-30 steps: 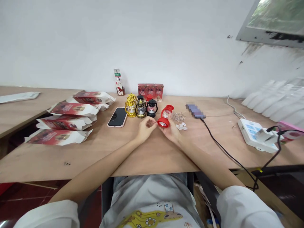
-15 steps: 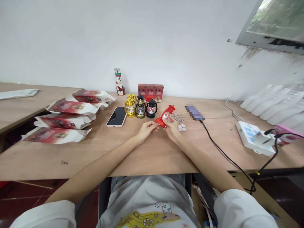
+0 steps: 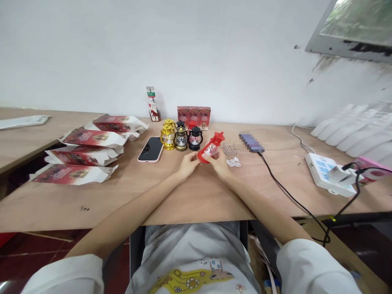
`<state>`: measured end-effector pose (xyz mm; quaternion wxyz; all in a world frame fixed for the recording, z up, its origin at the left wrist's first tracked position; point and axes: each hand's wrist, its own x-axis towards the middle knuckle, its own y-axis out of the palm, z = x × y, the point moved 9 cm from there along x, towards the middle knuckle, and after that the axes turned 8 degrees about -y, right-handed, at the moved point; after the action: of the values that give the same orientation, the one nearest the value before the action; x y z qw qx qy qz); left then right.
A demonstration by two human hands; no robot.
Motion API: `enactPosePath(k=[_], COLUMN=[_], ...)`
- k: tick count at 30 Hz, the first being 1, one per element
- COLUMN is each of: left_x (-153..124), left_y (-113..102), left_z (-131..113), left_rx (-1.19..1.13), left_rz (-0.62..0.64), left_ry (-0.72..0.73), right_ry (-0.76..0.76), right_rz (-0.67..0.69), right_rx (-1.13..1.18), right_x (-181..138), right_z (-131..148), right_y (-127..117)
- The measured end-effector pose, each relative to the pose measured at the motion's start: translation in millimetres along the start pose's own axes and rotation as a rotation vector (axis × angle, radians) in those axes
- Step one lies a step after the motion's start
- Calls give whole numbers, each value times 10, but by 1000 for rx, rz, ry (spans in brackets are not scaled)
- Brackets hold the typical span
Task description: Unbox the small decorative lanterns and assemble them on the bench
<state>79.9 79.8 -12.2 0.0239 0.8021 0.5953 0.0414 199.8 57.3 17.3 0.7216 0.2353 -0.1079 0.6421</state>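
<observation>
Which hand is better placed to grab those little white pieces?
Probably the right hand: it's nearer the white pieces, though holding the red lantern; the left hand sits farther away.

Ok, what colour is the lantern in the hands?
The lantern is red around a clear middle; head view.

Red lantern (image 3: 212,148): turned from a second ago, its round underside now out of sight, its side facing the camera, its top leaning right.
Base (image 3: 201,157): a little farther left than half a second ago, closer over the left hand's (image 3: 187,164) fingers.
Right hand (image 3: 221,164): thumb now laid across the lantern's near side.
</observation>
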Motion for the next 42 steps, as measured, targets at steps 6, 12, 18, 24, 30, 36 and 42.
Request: enactPosePath(k=[6, 12, 18, 24, 30, 36, 42], left_x=[268, 562, 639, 355, 42, -40, -34], left_y=[4, 136, 224, 172, 274, 366, 358], left_z=[-59, -66, -114, -126, -318, -434, -398], left_rx=[569, 843, 906, 841, 521, 518, 474], left_rz=[-201, -324, -342, -299, -183, -140, -127], left_ry=[37, -71, -55, 13, 306, 413, 366], right_ry=[-147, -24, 92, 212, 291, 316, 304], right_rz=[-404, -451, -377, -379, -270, -162, -99], right_rx=[37, 178, 314, 395, 381, 299, 254], right_x=[235, 267, 230, 175, 134, 106, 83], right_z=[180, -74, -117, -150, -201, -227, -198], right_y=[-704, -842, -667, -613, -457, -365, -304])
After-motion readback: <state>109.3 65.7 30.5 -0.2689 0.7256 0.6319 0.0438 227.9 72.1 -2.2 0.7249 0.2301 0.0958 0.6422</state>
